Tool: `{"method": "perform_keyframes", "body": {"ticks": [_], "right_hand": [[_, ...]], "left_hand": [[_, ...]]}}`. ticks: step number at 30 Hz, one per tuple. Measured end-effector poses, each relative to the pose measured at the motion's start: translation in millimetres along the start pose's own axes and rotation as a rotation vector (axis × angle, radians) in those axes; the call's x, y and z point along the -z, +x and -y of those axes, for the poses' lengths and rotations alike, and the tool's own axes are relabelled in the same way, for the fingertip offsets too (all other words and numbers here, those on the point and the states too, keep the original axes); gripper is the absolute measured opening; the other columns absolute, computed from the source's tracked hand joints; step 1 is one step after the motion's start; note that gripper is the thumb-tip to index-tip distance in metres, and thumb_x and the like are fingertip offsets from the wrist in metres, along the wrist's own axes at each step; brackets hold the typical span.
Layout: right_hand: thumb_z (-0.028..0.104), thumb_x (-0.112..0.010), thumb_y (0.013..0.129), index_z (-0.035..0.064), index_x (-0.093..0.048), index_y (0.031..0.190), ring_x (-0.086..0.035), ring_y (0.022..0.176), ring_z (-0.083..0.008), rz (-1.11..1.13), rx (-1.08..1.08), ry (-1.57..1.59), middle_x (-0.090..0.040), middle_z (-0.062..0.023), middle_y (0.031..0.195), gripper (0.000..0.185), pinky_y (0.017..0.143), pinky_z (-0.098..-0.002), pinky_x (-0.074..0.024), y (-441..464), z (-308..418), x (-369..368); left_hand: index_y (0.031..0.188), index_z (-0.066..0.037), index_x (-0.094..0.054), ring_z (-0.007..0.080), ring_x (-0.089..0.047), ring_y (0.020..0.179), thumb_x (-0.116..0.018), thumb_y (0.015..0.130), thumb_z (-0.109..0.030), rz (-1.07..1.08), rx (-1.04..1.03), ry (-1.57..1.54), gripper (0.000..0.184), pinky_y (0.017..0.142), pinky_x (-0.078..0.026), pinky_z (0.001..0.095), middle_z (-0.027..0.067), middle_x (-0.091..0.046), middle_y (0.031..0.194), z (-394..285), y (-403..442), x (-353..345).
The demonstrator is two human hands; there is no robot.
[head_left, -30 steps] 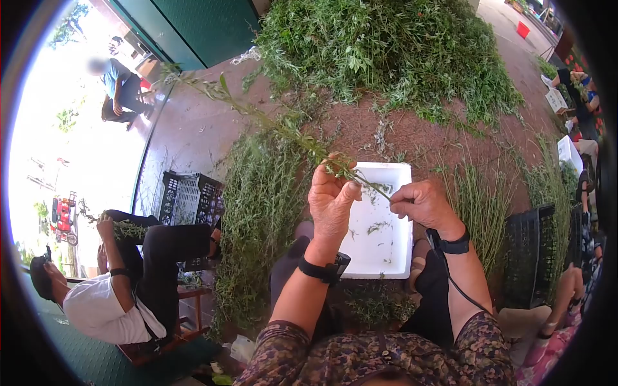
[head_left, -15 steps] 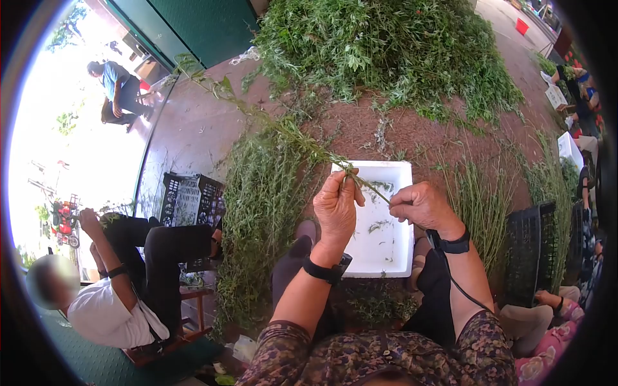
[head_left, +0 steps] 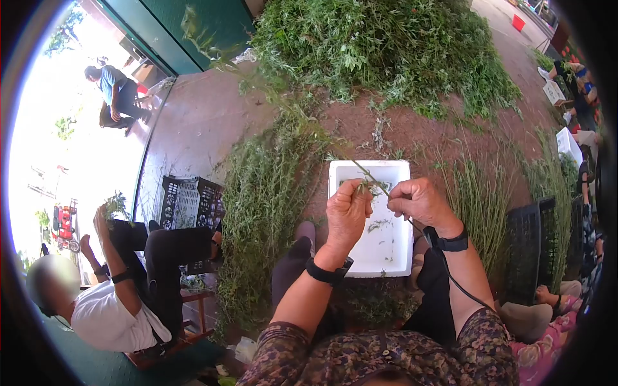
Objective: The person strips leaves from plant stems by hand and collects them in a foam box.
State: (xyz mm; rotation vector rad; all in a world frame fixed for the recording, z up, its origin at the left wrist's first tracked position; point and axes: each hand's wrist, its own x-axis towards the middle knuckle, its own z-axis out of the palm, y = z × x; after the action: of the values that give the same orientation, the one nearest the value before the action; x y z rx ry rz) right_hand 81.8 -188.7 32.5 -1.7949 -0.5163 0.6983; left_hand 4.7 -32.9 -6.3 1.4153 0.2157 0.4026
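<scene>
Since the earlier frame, the left grip (head_left: 347, 215) has slid down and in, closer to the right grip (head_left: 421, 202), and the leafy far end of the stem (head_left: 362, 169) has swung upward and is blurred. The right grip pinches the stem's lower end between thumb and fingers, much where it was before. The left grip is curled closed on leaves (head_left: 371, 186) at its fingertips; whether it also touches the stem cannot be told. From the right grip, the stem slants up past the left grip's fingertips and off to its upper left.

Below both grips lies a white tray (head_left: 380, 260) with scattered leaf bits on its bottom. Leafy plants (head_left: 257, 186) lie on the floor (head_left: 199, 116) to the left of the left grip, with a black crate (head_left: 190, 199) beyond them. Thin stalks (head_left: 476, 199) lie to the right of the right grip. Well ahead of both grips rises a big green heap (head_left: 386, 51). Far to the left of the left grip, a co-worker (head_left: 106, 315) in a white top sits.
</scene>
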Motion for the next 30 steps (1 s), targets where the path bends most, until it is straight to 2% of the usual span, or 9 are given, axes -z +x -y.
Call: {"method": "perform_keyframes", "body": {"ticks": [5,11,14,15,18,19,23,25,30], "right_hand": [[0.006,-0.067,0.075,-0.0018,-0.062,0.076,-0.055,0.052,-0.0074,-0.167,0.069,-0.114,-0.060,-0.0033,0.061,0.010,0.048,-0.0233,-0.0435,2.8,-4.3,6.2],[0.005,-0.069,0.072,-0.0023,-0.060,0.074,-0.052,0.052,-0.0087,-0.186,0.152,-0.289,-0.057,-0.0068,0.058,0.012,0.050,-0.0256,-0.0410,0.6,-10.4,10.5],[0.005,-0.070,0.071,-0.0021,-0.059,0.073,-0.052,0.053,-0.0095,-0.135,0.138,-0.335,-0.057,-0.0073,0.059,0.013,0.052,-0.0261,-0.0415,-0.4,-9.3,12.1],[0.005,-0.070,0.070,-0.0021,-0.059,0.073,-0.052,0.054,-0.0099,-0.123,0.149,-0.348,-0.057,-0.0076,0.059,0.013,0.052,-0.0265,-0.0418,-0.5,-9.9,12.4],[0.005,-0.071,0.068,-0.0011,-0.060,0.073,-0.054,0.055,-0.0114,-0.082,0.151,-0.379,-0.059,-0.0077,0.061,0.013,0.053,-0.0272,-0.0432,-0.3,-12.4,11.6],[0.006,-0.072,0.067,-0.0002,-0.061,0.073,-0.056,0.056,-0.0121,-0.067,0.130,-0.385,-0.059,-0.0072,0.062,0.014,0.054,-0.0271,-0.0441,0.0,-13.7,11.1],[0.009,-0.072,0.066,0.0007,-0.063,0.075,-0.058,0.059,-0.0128,-0.022,0.102,-0.376,-0.062,-0.0073,0.066,0.015,0.057,-0.0267,-0.0451,0.5,-11.1,8.2],[0.006,-0.069,0.070,-0.0013,-0.062,0.077,-0.056,0.059,-0.0130,0.009,0.094,-0.377,-0.061,-0.0085,0.066,0.012,0.057,-0.0277,-0.0453,-2.2,-4.6,7.0],[0.006,-0.065,0.075,-0.0009,-0.065,0.082,-0.058,0.061,-0.0141,0.046,0.105,-0.262,-0.061,-0.0082,0.067,0.010,0.058,-0.0287,-0.0457,0.2,-11.6,6.3]], "left_hand": [[0.093,0.002,-0.059,0.0059,-0.046,0.051,-0.054,0.089,-0.005,0.072,0.055,0.195,0.010,0.046,-0.039,0.0196,0.0023,-0.056,0.070,7.6,-2.1,-0.5],[0.106,0.002,-0.058,0.0045,-0.046,0.053,-0.064,0.080,-0.004,0.210,-0.186,0.560,0.027,0.047,-0.038,0.0211,0.0026,-0.058,0.080,17.6,2.4,9.5],[0.115,0.004,-0.052,0.0063,-0.049,0.058,-0.065,0.079,-0.003,0.099,0.114,0.347,0.038,0.050,-0.041,0.0218,0.0061,-0.059,0.093,-1.8,6.1,8.8],[0.115,0.004,-0.050,0.0085,-0.052,0.063,-0.065,0.081,-0.005,0.022,0.086,0.147,0.039,0.053,-0.043,0.0225,0.0078,-0.059,0.097,-0.2,8.6,7.3],[0.111,0.002,-0.051,0.0101,-0.053,0.063,-0.065,0.083,-0.009,-0.056,0.058,-0.266,0.034,0.055,-0.045,0.0229,0.0076,-0.060,0.093,-7.8,14.0,11.1],[0.102,0.001,-0.054,0.0101,-0.053,0.062,-0.064,0.085,-0.011,-0.075,0.030,-0.309,0.023,0.055,-0.045,0.0233,0.0067,-0.060,0.084,-14.8,14.2,10.2],[0.094,0.001,-0.056,0.0110,-0.054,0.060,-0.060,0.087,-0.009,-0.042,0.019,-0.358,0.013,0.055,-0.045,0.0239,0.0061,-0.060,0.075,-9.9,14.3,15.0],[0.091,0.001,-0.056,0.0114,-0.054,0.059,-0.059,0.087,-0.008,-0.059,0.033,-0.366,0.010,0.055,-0.045,0.0242,0.0057,-0.059,0.071,-14.4,12.9,11.7],[0.099,0.000,-0.054,0.0112,-0.054,0.062,-0.061,0.086,-0.007,-0.011,0.019,-0.386,0.016,0.056,-0.045,0.0243,0.0058,-0.060,0.080,-10.7,11.5,14.7]]}}
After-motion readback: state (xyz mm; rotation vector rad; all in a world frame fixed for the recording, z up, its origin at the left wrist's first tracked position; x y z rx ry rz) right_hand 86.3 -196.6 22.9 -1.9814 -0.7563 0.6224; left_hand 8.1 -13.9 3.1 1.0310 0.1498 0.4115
